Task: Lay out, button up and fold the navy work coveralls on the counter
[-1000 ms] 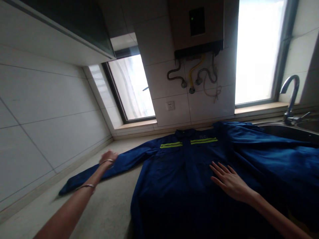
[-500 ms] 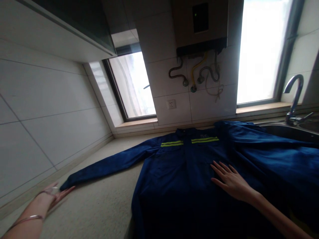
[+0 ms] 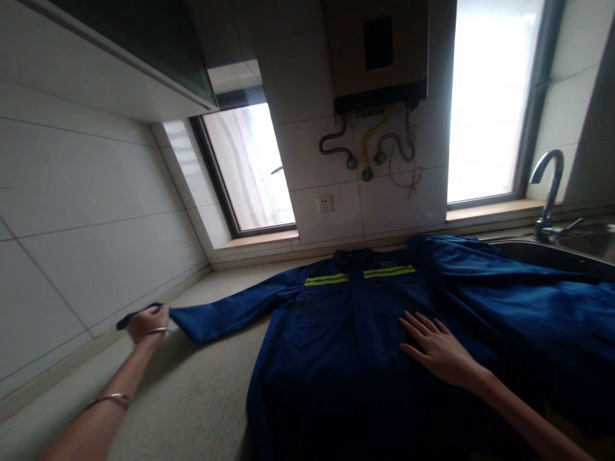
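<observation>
A dark blue work jacket [image 3: 331, 333] with yellow-green chest stripes lies spread face up on the counter, its collar toward the wall. At the left, my left hand [image 3: 148, 322] is closed around the end of the jacket's sleeve [image 3: 225, 314], raising it off the counter; the cuff pokes out past the fist. My right hand [image 3: 439, 349] rests flat on the jacket's front, fingers spread. To the right, more blue cloth [image 3: 519, 301] lies in loose folds up to the sink; whether it belongs to the same jacket I cannot tell.
The pale speckled counter [image 3: 202, 384] runs along the tiled wall. A sink [image 3: 519, 251] with a curved faucet [image 3: 550, 192] is at the right. Above hang a water heater [image 3: 379, 51] with hoses and, at upper left, a cabinet [image 3: 110, 57]. Two windows flank the heater.
My left hand has gone from lying open by the cuff to gripping the sleeve end, and has lifted it up and rightward. The sleeve now bends. My right hand stays on the jacket.
</observation>
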A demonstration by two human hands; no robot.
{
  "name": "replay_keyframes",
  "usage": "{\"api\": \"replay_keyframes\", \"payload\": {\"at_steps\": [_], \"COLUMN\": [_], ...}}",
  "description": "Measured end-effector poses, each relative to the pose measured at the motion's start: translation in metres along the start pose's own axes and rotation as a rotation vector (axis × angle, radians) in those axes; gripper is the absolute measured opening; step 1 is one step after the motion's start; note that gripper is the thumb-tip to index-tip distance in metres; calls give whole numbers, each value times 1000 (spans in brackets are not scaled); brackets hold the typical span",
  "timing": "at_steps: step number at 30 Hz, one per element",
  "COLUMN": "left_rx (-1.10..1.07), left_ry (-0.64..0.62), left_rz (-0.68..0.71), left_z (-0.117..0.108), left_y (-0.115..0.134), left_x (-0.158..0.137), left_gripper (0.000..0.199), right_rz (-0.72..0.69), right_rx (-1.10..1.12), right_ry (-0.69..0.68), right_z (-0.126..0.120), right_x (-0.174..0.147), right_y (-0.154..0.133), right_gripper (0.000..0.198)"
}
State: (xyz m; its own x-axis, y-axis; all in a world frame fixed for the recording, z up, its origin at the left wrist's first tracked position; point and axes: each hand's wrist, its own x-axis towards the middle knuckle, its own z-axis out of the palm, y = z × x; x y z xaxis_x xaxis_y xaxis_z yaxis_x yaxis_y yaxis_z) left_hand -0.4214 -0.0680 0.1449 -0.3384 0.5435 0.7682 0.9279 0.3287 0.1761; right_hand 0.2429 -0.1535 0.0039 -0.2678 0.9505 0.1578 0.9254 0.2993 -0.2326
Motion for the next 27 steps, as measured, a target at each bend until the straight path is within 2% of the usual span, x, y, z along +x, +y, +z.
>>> {"api": "replay_keyframes", "payload": {"at_steps": [2,5,7,9,11,14,15,17,20,22,25,27], "left_rx": [-18,-278,-447,-568,-616,-598,-587,-583,-652,-715,-745,-715], "left_ry": [-125,-76,-10,-63,-207,-497,-577,-670,-656,-611,-528,-460], "left_rz": [-47,335,536,765,1041,1361,1406,1403,1279,1228,1246,1263], "left_z": [0,-13,-26,-38,-48,-54,-55,-57,-62,-65,-66,-64], "left_y": [48,141,203,252,286,310,313,316,320,324,334,341], "left_x": [9,-12,-49,-97,-146,-202,-214,-226,-231,-234,-246,-257], "left_gripper": [50,40,33,27,26,36,43,55,50,45,45,38], "right_rz": [-1,-3,-5,-6,-8,-15,-18,-24,-24,6,62,103], "right_rx": [0,-2,-2,-5,-9,-7,-3,8,56,140,323,412], "right_ry": [4,9,12,11,10,19,22,32,82,173,287,258], "right_z": [1,2,2,1,0,-1,-1,0,0,-2,-7,-11], "right_x": [0,0,0,0,-1,-2,-2,-2,0,5,15,25], "right_y": [1,2,2,2,2,1,1,2,4,4,0,-6], "right_gripper": [69,69,69,69,69,69,69,69,66,56,43,45]}}
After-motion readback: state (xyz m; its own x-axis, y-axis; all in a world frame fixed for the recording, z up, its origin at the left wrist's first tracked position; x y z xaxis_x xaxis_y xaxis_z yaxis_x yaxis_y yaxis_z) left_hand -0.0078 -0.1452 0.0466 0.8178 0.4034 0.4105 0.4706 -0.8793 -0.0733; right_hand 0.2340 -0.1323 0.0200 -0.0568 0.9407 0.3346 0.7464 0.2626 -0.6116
